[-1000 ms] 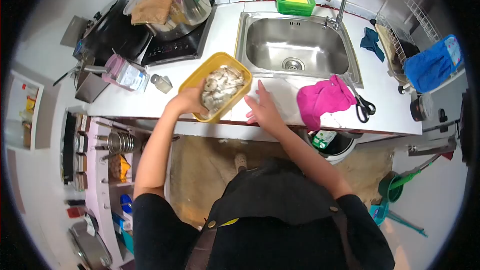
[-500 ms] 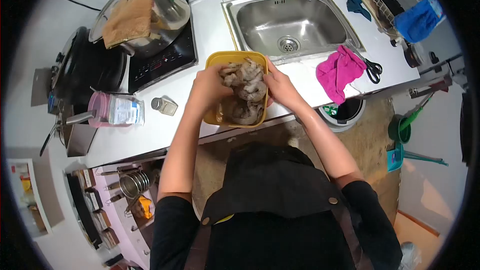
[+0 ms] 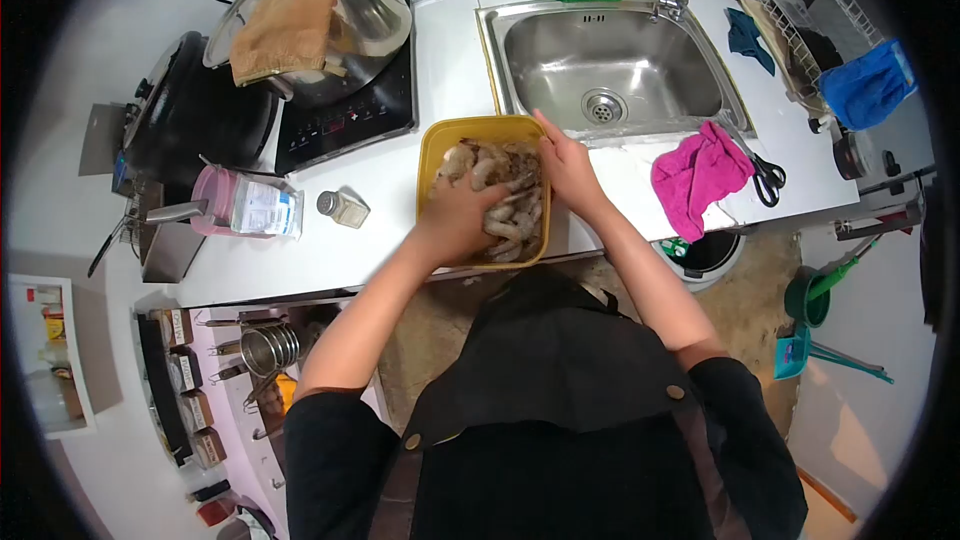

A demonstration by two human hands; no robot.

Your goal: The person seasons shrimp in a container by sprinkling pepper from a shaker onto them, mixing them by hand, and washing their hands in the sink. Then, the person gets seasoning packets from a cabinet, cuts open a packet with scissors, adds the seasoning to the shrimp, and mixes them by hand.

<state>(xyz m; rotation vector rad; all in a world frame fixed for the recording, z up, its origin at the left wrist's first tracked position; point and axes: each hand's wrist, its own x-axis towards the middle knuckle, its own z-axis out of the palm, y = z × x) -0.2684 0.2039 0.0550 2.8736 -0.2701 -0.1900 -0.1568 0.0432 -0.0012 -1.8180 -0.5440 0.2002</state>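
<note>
Raw grey shrimp fill much of a yellow plastic container at the counter's front edge. My left hand reaches into it from the near left, its fingers curled down among the shrimp and its thumb towards the right. The fingertips are partly hidden by the shrimp. At the right side wall, my right hand grips the container by its rim, with the thumb side up.
Behind the container is a steel sink. A pink cloth and black-handled scissors lie on the right. On the left are a glass shaker, a pink jug and a large pot on an induction cooker.
My left hand has lowered the shrimp it was lifting and now presses lower among them, so they lie more spread out. My right hand still holds the container. The camera view has shifted slightly.
</note>
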